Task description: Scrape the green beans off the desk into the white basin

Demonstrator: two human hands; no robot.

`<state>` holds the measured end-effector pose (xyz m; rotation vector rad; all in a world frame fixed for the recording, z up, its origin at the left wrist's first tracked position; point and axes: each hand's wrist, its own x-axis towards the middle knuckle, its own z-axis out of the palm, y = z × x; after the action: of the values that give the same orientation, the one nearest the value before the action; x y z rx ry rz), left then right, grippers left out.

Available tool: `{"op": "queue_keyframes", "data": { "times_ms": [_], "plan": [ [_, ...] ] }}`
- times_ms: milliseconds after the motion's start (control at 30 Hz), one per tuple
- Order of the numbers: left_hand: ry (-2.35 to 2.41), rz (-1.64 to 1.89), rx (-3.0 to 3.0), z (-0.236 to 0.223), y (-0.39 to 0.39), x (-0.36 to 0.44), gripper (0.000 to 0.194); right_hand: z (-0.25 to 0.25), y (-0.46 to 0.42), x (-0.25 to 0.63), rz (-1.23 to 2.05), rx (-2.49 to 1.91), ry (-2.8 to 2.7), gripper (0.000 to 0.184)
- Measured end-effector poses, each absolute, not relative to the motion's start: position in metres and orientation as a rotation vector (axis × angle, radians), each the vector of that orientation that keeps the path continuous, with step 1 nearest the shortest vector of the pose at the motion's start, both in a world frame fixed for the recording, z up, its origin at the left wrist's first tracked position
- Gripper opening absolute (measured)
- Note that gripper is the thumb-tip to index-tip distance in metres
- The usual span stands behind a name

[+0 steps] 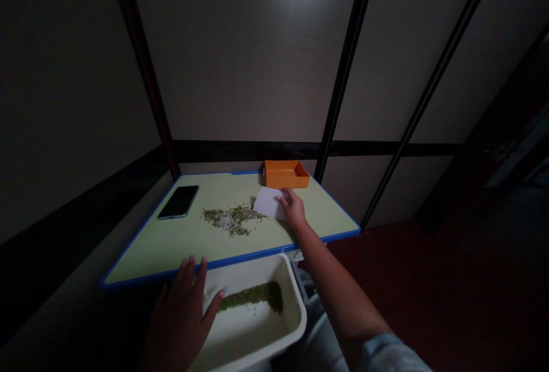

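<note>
My right hand point(293, 208) pinches a white card point(266, 202), tilted over the table at the right side of a scattered patch of small green grains point(235, 220). Some whitish bits lie in the middle of that patch. Below the table's front edge is a white plastic tub point(295, 320), with a heap of green grains point(257, 295) along its inside. My left hand point(184, 309), fingers spread, is over the tub's left side and hides part of it. Whether it touches the tub, I cannot tell.
The pale green table point(171, 252) has a raised blue edge. A black-screened phone point(179, 201) lies at its left, and an orange open box point(285, 175) stands at the back right. Panelled cabinet doors point(249, 63) rise right behind the table. Dark reddish floor point(386, 269) shows at right.
</note>
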<state>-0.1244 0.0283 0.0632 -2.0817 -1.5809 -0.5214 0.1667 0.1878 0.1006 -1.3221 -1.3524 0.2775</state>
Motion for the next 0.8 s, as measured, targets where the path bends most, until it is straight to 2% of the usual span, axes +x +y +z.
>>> {"op": "queue_keyframes", "data": {
  "times_ms": [800],
  "plan": [
    [-1.583, -0.496, -2.092, 0.063, 0.03, -0.123, 0.065, 0.106, 0.175, 0.164, 0.452, -1.091, -1.496, 0.023]
  ]
}}
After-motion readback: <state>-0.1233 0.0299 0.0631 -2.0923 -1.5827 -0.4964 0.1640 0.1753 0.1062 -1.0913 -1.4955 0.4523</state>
